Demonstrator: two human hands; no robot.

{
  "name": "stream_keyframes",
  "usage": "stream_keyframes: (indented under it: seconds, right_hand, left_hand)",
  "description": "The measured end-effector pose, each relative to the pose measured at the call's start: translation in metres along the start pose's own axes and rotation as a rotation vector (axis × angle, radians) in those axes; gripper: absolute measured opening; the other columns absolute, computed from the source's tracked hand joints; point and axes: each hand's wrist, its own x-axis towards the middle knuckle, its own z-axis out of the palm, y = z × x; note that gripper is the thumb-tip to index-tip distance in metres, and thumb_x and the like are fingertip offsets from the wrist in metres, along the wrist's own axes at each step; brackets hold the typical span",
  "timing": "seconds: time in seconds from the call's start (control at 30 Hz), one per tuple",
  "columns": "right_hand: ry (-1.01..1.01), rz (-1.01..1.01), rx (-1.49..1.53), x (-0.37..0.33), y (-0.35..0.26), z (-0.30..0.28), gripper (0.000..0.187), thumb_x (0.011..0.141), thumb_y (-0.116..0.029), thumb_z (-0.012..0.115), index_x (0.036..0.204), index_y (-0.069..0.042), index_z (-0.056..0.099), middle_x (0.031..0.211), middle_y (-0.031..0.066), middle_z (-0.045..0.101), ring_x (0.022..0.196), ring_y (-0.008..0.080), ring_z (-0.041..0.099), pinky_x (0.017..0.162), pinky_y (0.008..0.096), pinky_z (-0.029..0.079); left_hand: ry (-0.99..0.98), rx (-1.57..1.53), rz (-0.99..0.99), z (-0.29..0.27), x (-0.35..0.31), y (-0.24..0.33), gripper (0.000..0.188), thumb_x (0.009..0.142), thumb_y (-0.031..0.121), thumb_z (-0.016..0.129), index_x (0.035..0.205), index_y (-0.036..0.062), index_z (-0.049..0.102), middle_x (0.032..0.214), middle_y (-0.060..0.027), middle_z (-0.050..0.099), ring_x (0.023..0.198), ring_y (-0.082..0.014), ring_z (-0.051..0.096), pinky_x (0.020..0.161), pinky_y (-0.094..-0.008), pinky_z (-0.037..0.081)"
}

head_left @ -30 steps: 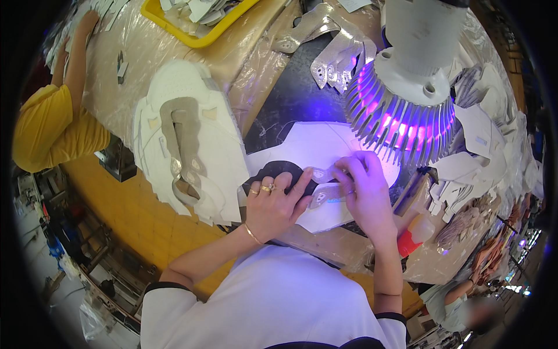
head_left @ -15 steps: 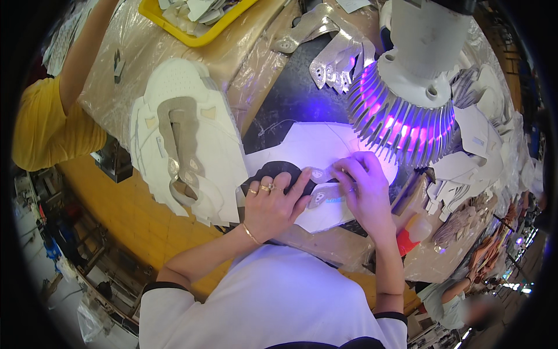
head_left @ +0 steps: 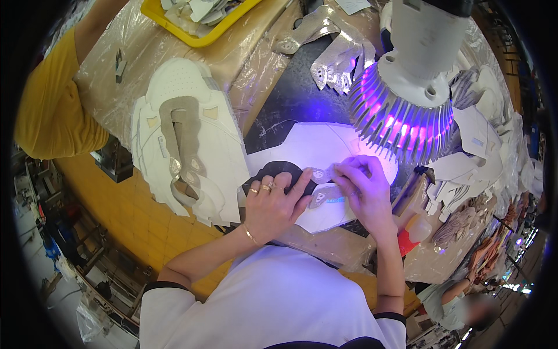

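Flat on the dark work surface lies a white shoe upper piece, lit violet on its right side. My left hand rests on it, fingers laid over a black rounded piece and the index finger reaching a grey eyelet trim. My right hand pinches that trim's right edge between thumb and fingertips. Below, a second lobe of grey trim lies on the white piece. To the left is a stack of white shoe uppers, the top one carrying a grey-beige trim.
A finned lamp glowing violet hangs close above my right hand. Silver trims lie behind; white cut pieces pile at right. A yellow tray and small snips lie at far left, beside another person's yellow sleeve.
My right hand's fingers have drawn closer together on the trim edge and shifted slightly down. My left hand stays put. The other person's arm at far left has moved a little.
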Motion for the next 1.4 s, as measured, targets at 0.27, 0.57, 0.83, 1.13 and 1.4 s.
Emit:
stream_keyframes:
  seconds: [0.27, 0.57, 0.83, 1.13, 1.4]
  right_hand:
    - [0.039, -0.393, -0.26, 0.006, 0.026, -0.013, 0.032, 0.075, -0.014, 0.072, 0.107, -0.016, 0.073, 0.103, 0.0034, 0.064, 0.094, 0.0237, 0.061, 0.081, 0.0378, 0.049]
    - [0.042, -0.54, -0.167, 0.009, 0.045, 0.0, 0.03, 0.074, -0.013, 0.064, 0.103, -0.007, 0.069, 0.104, 0.0058, 0.067, 0.098, 0.024, 0.065, 0.081, 0.0353, 0.054]
    - [0.007, -0.62, -0.178, 0.009, 0.043, -0.006, 0.034, 0.068, -0.007, 0.067, 0.101, 0.0, 0.069, 0.104, 0.0107, 0.067, 0.096, 0.0261, 0.067, 0.08, 0.0336, 0.058]
    - [-0.014, -0.68, -0.225, 0.007, 0.046, -0.01, 0.037, 0.066, -0.006, 0.068, 0.102, 0.001, 0.07, 0.103, 0.0102, 0.066, 0.098, 0.0256, 0.067, 0.08, 0.033, 0.058]
    - [-0.034, -0.666, -0.204, 0.004, 0.048, -0.011, 0.036, 0.068, -0.006, 0.068, 0.104, 0.0, 0.069, 0.104, 0.0107, 0.066, 0.099, 0.0255, 0.066, 0.081, 0.0335, 0.058]
  left_hand:
    - [0.135, -0.032, -0.002, -0.018, 0.012, 0.008, 0.045, 0.083, 0.036, 0.071, 0.126, 0.0229, 0.066, 0.097, -0.0015, 0.049, 0.091, -0.0208, 0.048, 0.079, -0.039, 0.037]
    - [-0.071, -0.182, 0.243, 0.003, 0.047, -0.004, 0.049, 0.089, 0.04, 0.064, 0.129, 0.0115, 0.061, 0.145, -0.0104, 0.048, 0.131, -0.0284, 0.043, 0.104, -0.0435, 0.034]
    - [-0.102, -0.166, 0.19, 0.008, 0.041, -0.004, 0.05, 0.088, 0.041, 0.065, 0.128, 0.0123, 0.062, 0.143, -0.0106, 0.049, 0.138, -0.0285, 0.039, 0.106, -0.0434, 0.034]
    - [-0.106, -0.137, 0.252, 0.011, 0.038, -0.01, 0.052, 0.084, 0.041, 0.069, 0.131, 0.0196, 0.061, 0.139, -0.0096, 0.051, 0.139, -0.028, 0.039, 0.104, -0.0444, 0.035]
    - [-0.076, -0.073, 0.331, 0.013, 0.036, -0.008, 0.052, 0.083, 0.037, 0.072, 0.132, 0.0238, 0.06, 0.142, -0.0084, 0.049, 0.14, -0.0332, 0.037, 0.103, -0.0484, 0.034]
